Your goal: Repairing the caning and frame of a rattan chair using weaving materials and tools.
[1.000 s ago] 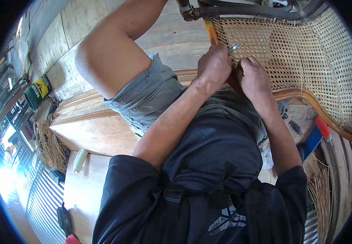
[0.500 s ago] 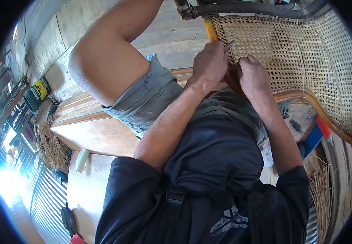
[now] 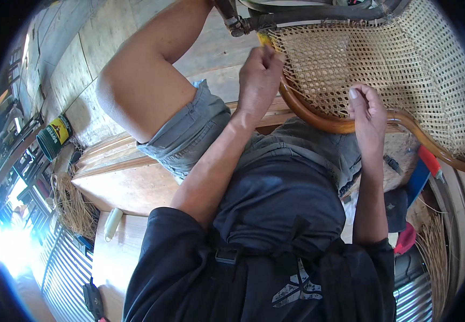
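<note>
A cane-woven panel [image 3: 318, 64] in an open mesh is set in a curved, varnished wooden frame [image 3: 323, 122] in front of me. My left hand [image 3: 260, 80] is at the frame's left side, close to loose strand ends along the weave's edge. Its fingers are curled closed, and whatever they hold is hidden. Over the lower part of the mesh, near the front rail, my right hand [image 3: 369, 110] has thumb and fingers drawn together. Any strand in that pinch is too fine to make out.
Dark pipe-like bars [image 3: 318, 16] cross behind the panel. A green and yellow can [image 3: 54, 137] and a bundle of fibre strips [image 3: 71, 201] are at left. A pale cylinder [image 3: 113, 224] lies on a board. At right are a red-tipped tube [image 3: 430, 162] and more cane strips [image 3: 433, 252].
My hands have moved apart: the left slightly up and left, the right toward the right and down. The pointed metal tool at my left hand no longer shows. The panel has shifted a little left.
</note>
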A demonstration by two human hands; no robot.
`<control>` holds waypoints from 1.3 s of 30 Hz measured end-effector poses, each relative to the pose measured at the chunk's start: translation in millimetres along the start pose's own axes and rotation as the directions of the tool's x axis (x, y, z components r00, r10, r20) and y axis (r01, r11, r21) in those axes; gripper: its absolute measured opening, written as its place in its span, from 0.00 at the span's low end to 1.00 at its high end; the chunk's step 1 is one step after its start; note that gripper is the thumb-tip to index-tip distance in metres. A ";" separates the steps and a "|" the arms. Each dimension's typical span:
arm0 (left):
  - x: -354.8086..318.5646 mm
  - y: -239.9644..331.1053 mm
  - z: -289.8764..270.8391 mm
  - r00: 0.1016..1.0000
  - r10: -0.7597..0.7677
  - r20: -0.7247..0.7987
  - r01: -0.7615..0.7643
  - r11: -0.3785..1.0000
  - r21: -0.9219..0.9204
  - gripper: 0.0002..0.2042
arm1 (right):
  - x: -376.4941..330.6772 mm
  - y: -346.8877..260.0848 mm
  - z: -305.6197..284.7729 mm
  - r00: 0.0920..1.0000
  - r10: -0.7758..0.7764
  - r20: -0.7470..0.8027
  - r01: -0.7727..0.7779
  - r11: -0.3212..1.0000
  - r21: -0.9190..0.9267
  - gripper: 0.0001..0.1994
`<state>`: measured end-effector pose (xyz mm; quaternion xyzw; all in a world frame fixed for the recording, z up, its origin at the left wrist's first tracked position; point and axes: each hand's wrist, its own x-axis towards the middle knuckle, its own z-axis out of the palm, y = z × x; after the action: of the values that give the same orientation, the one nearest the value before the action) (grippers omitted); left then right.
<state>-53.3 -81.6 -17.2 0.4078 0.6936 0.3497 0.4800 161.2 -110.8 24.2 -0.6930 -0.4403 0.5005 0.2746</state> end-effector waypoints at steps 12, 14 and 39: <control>-9.3 1.2 2.7 0.967 0.155 0.203 -0.201 0.952 0.230 0.17 | 5.8 -39.5 26.9 0.930 0.087 0.358 0.089 0.890 -0.447 0.18; -9.8 -15.5 1.4 0.985 0.092 0.149 -0.147 0.895 0.421 0.16 | 11.3 -39.1 18.5 0.908 0.140 0.395 0.131 0.800 -0.586 0.17; -6.3 -36.6 14.1 0.931 0.187 0.314 -0.295 0.891 0.346 0.10 | 25.6 -62.2 8.6 0.785 0.366 0.500 0.294 0.490 -0.821 0.11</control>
<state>-46.9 -101.4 -51.0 0.6220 0.6198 0.2038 0.4330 135.1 -60.0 60.7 -0.5383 -0.6784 0.4104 -0.2855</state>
